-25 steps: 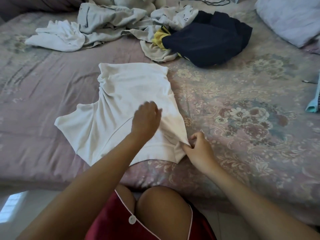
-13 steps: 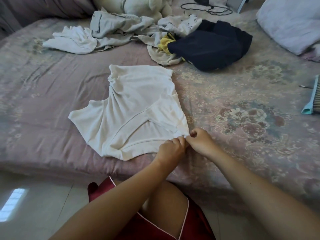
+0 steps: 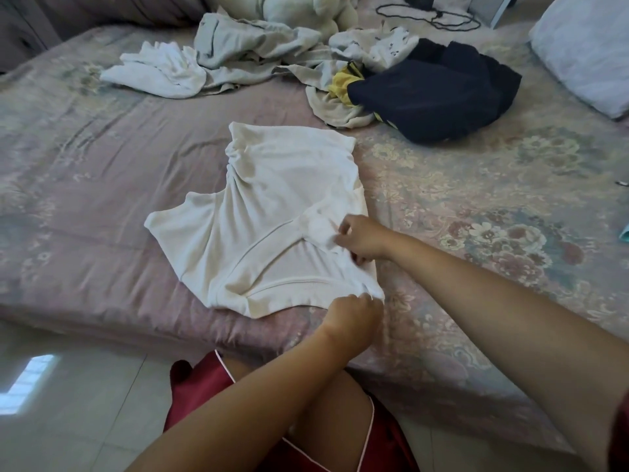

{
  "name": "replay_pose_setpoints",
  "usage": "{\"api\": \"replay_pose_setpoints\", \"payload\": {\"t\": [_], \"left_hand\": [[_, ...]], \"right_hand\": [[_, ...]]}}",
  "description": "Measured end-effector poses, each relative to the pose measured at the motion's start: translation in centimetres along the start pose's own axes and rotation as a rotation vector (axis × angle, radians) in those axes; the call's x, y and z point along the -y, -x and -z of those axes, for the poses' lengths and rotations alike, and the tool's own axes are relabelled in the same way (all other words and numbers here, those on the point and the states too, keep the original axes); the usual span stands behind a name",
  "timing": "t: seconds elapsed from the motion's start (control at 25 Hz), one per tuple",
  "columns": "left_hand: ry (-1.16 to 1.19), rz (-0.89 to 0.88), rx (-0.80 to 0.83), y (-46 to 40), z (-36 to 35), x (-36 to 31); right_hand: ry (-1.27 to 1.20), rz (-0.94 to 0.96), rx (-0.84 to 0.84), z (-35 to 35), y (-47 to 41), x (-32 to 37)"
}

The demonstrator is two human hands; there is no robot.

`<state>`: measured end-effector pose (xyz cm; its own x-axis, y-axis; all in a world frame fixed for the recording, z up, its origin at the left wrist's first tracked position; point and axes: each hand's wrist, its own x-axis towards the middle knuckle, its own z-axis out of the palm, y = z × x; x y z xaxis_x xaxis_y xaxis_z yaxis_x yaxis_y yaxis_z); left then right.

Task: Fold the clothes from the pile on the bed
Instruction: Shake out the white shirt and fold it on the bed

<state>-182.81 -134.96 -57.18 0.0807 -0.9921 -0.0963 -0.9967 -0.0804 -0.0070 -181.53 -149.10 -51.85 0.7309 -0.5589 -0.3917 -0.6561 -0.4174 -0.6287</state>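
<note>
Both hands gripped a white T-shirt (image 3: 272,212) on the bed (image 3: 102,165).
The left hand (image 3: 350,316) pinched its near corner at the mattress edge; the right hand (image 3: 362,238) pinched the right side's fabric.

Left hand (image 3: 352,315) fingers tucked under white shirt (image 3: 272,226) hem; pillow (image 3: 585,52) cut by right edge; plush toy (image 3: 306,11) cropped at top

Pale pillow (image 3: 585,52) at far right, cream plush toy (image 3: 303,11) at the headboard, black cable (image 3: 432,15) beside it
</note>
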Motion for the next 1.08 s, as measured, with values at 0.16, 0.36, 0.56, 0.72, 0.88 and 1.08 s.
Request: {"api": "replay_pose_setpoints", "payload": {"t": [0.16, 0.36, 0.56, 0.72, 0.88, 1.08], "left_hand": [[0.49, 0.261, 0.041, 0.0, 1.1, 1.5], [0.81, 0.504, 0.022, -1.7, 2.3, 0.9], [1.027, 0.624, 0.082, -2.9, 1.2, 1.2], [1.417, 0.623, 0.223, -2.3, 2.2, 2.6], [1.19, 0.713, 0.073, -0.5, 3.3, 10.2], [0.584, 1.069, -0.337, 4.2, 3.6, 23.1]], "right_hand": [[0.181, 0.091, -0.099, 1.6, -3.4, 0.0], [0.767, 0.312, 0.057, 1.0, -8.0, 1.8], [0.763, 0.433, -0.229, 0.2, -9.5, 2.2], [0.517, 0.282, -0.218, -1.1, -9.7, 1.3], [0.426, 0.261, -0.385, -2.9, -7.0, 0.4], [0.593, 0.256, -0.208, -6.5, -4.0, -1.9]]}}
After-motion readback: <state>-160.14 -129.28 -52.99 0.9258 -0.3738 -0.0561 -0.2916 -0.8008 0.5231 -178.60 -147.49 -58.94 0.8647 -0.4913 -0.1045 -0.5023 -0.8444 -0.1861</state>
